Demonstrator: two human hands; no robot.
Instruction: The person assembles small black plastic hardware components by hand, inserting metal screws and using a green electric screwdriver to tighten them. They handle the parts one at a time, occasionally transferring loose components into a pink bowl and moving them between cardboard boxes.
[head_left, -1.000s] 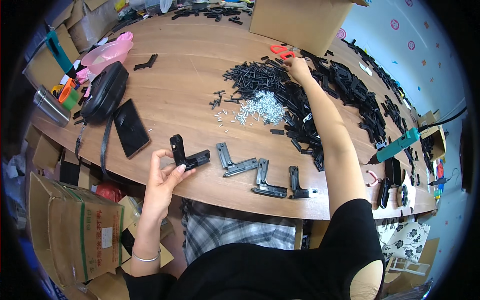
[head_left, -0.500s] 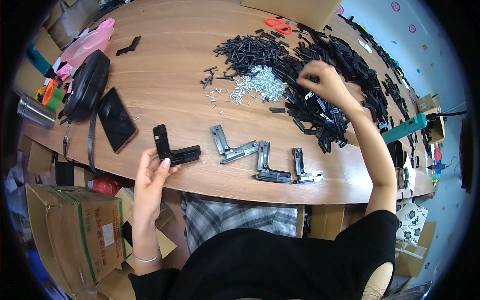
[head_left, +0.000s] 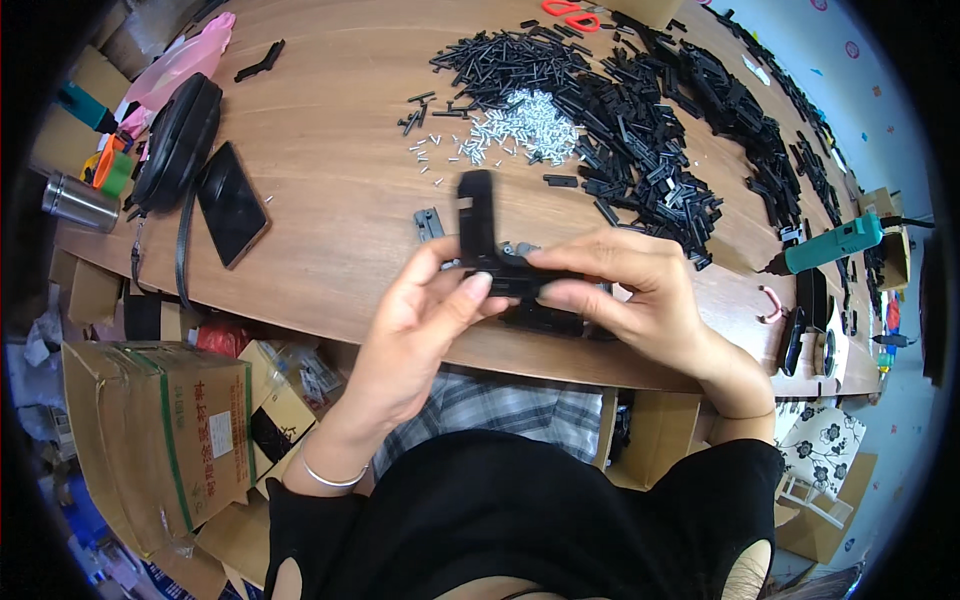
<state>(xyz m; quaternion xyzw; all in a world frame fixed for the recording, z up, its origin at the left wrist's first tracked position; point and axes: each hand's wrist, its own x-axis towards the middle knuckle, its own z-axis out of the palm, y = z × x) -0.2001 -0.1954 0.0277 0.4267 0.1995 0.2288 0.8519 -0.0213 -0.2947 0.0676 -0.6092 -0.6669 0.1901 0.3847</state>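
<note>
One black L-shaped part (head_left: 477,215) is held, in the head view, between the left hand (head_left: 420,325), clamped near its corner, and the right hand (head_left: 635,295), pinched on its end. If pressed unevenly, it could be dropped onto the grey shell (head_left: 429,224) just beyond the grip.

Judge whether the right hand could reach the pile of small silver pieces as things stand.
Probably yes: the right hand is at the black L-shaped part, but the silver pile lies uncovered, with mostly bare table between.
</note>
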